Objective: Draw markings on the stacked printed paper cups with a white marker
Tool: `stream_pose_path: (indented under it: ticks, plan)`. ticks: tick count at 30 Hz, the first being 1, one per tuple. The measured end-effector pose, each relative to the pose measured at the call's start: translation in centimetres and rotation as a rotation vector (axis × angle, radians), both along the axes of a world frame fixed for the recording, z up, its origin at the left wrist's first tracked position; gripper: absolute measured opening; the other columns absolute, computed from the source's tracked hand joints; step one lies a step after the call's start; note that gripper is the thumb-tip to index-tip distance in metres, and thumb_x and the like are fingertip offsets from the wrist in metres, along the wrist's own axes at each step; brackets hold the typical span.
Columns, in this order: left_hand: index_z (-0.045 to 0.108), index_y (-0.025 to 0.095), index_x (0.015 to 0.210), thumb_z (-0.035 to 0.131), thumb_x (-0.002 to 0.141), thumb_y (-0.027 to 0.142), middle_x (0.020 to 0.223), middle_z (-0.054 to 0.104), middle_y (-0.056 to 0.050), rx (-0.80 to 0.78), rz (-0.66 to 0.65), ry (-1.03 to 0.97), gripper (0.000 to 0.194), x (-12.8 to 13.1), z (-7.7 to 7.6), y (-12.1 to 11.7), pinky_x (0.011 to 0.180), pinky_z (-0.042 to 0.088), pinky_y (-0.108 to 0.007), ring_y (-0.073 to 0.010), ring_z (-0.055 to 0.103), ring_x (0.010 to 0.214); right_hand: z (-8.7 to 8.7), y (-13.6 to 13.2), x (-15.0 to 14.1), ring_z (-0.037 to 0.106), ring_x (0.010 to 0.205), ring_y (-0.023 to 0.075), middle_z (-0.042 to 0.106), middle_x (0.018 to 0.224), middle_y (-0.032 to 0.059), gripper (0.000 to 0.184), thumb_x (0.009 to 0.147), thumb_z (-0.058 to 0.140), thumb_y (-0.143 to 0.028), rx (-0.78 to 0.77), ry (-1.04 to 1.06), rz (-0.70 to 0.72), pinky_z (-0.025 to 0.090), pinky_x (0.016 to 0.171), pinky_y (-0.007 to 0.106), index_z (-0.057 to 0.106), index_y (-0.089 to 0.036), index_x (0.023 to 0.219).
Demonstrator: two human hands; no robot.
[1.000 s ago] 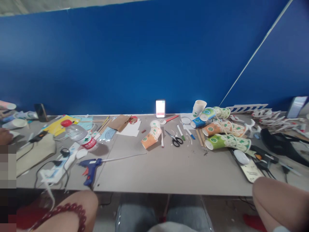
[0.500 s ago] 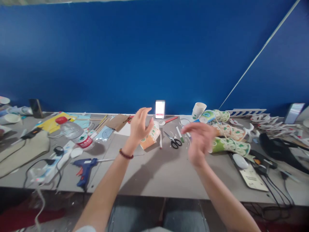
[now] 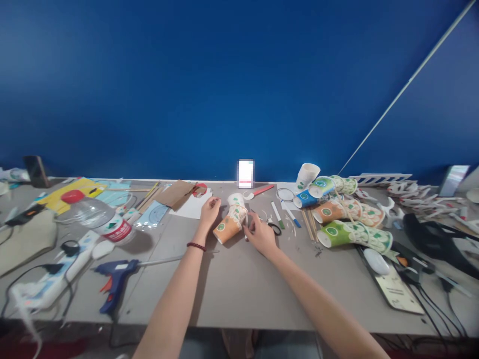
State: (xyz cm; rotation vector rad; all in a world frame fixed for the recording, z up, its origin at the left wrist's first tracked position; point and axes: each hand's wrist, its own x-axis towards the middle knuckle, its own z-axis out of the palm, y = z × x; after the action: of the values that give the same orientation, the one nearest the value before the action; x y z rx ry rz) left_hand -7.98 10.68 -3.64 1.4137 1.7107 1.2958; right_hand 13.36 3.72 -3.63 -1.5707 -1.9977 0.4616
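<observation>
Joined patterned paper cups, one with an orange end, lie bent on the table between my hands. My left hand is just left of them, its fingers curled and nothing visible in them. To their right, my right hand has thumb and forefinger closed around a slim white and red marker, mostly hidden by the fingers. Black-handled scissors lie partly covered behind my right hand.
Bundled paper cups lie at the right, near a white mouse. A blue glue gun, a power strip and a red-capped bottle are at the left. A phone stands against the blue wall.
Both hands have come down from above the table. My right hand has moved left to the marker beside the cups; my left hand's fingers have curled in.
</observation>
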Motion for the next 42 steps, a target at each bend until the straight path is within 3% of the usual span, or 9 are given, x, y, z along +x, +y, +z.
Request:
stream_pose_path:
  ticks: [4,9,13,16,22,26,32,38,42]
  plan:
    - [0.064,0.023,0.090,0.057,0.083,0.040,0.088,0.070,-0.004,-0.015,-0.032,0.139,0.019,1.4,1.8,-1.1,0.077,0.046,-0.031,-0.0207,0.063,0.080,-0.2,0.0,-0.1,0.063,0.076,0.0187,0.064,0.074,-0.0023,0.047,0.080,0.059,-0.020,0.003,-0.045,0.005,0.033,0.059,0.023,0.053,-0.024,0.127]
    - [0.059,0.027,0.109,0.064,0.079,0.059,0.086,0.070,-0.003,-0.228,-0.174,0.245,0.044,3.2,4.1,-3.2,0.067,0.044,-0.032,-0.0222,0.063,0.068,-0.4,0.0,-0.1,0.061,0.066,0.0183,0.063,0.071,-0.0018,0.053,0.079,0.053,-0.015,-0.059,-0.102,-0.027,0.029,0.056,0.024,0.051,-0.023,0.131]
    - [0.045,0.024,0.132,0.076,0.067,0.058,0.096,0.069,-0.007,-0.255,-0.195,0.133,0.079,3.6,4.1,-4.0,0.069,0.045,-0.032,-0.0244,0.066,0.077,-0.2,0.0,-0.2,0.062,0.068,0.0204,0.066,0.076,0.0017,0.055,0.081,0.053,-0.018,-0.045,-0.154,-0.013,0.028,0.056,0.026,0.047,-0.021,0.135]
    - [0.040,0.024,0.137,0.081,0.063,0.052,0.097,0.069,-0.007,-0.242,-0.234,-0.033,0.089,3.4,3.3,-3.8,0.071,0.047,-0.032,-0.0235,0.066,0.078,-0.1,0.1,-0.1,0.060,0.063,0.0197,0.064,0.071,0.0000,0.054,0.080,0.052,-0.017,-0.065,-0.120,-0.024,0.028,0.055,0.026,0.049,-0.022,0.134]
    - [0.042,0.020,0.133,0.079,0.064,0.048,0.088,0.067,-0.004,-0.181,-0.153,-0.395,0.083,2.0,1.8,-2.8,0.072,0.050,-0.032,-0.0212,0.066,0.078,-0.3,0.5,1.0,0.055,0.056,0.0154,0.054,0.063,-0.0049,0.046,0.080,0.048,-0.024,0.000,0.318,-0.026,0.042,0.058,0.025,0.054,-0.018,0.125]
    - [0.052,0.018,0.124,0.061,0.075,0.061,0.098,0.070,-0.010,-0.140,-0.172,-0.712,0.066,1.4,2.1,-2.5,0.074,0.053,-0.035,-0.0227,0.068,0.084,0.2,0.4,1.7,0.053,0.051,0.0133,0.053,0.064,-0.0042,0.044,0.089,0.040,-0.033,0.052,0.597,-0.028,0.046,0.054,0.025,0.057,-0.018,0.126]
    - [0.066,0.012,0.108,0.054,0.080,0.053,0.102,0.073,-0.015,-0.244,-0.368,-1.038,0.051,2.4,2.7,-3.2,0.074,0.054,-0.035,-0.0235,0.069,0.084,1.0,-0.7,2.0,0.053,0.056,0.0130,0.063,0.077,0.0019,0.041,0.094,0.039,-0.036,0.150,0.633,-0.018,0.045,0.054,0.026,0.063,-0.019,0.122]
    - [0.068,0.012,0.105,0.058,0.080,0.048,0.103,0.073,-0.015,-0.290,-0.359,-1.060,0.045,3.5,2.3,-3.9,0.072,0.055,-0.034,-0.0222,0.069,0.080,1.0,-1.0,1.6,0.066,0.090,0.0206,0.067,0.101,0.0079,0.037,0.085,0.051,-0.028,0.246,0.578,-0.146,0.053,0.073,0.032,0.059,-0.021,0.120]
    - [0.065,0.011,0.106,0.067,0.075,0.046,0.087,0.073,-0.013,-0.345,-0.333,-1.042,0.047,3.4,2.4,-4.2,0.069,0.054,-0.033,-0.0218,0.069,0.073,0.7,-1.2,1.6,0.068,0.085,0.0185,0.064,0.101,0.0078,0.033,0.086,0.051,-0.027,0.294,0.649,-0.070,0.056,0.079,0.034,0.055,-0.021,0.118]
